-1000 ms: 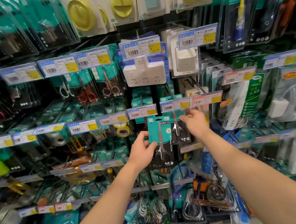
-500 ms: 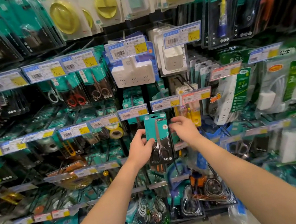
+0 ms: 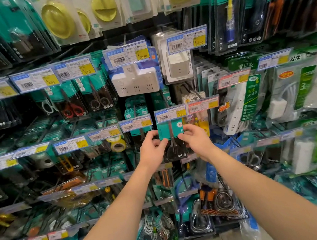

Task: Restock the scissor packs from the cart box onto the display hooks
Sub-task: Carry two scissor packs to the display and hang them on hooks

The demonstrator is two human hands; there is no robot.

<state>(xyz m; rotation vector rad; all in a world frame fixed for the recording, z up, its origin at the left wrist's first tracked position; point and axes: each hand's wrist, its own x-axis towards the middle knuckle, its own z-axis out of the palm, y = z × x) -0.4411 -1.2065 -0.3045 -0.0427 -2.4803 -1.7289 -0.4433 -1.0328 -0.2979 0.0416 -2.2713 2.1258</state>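
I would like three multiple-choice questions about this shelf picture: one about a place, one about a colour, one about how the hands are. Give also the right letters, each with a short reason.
1. Where is the held scissor pack?
A. directly under a blue-edged price label
B. lying on the floor
C. up in the top row

2. What colour is the upper part of its card?
A. red
B. teal
C. white

3. How is the pack held?
A. by one hand only
B. by no hand; it hangs free
C. by the left hand and the right hand, one at each side

Answers: 1 A, the label sits just above its top edge; 2 B, the card is teal above a black part; 3 C, fingers of both hands pinch its side edges.
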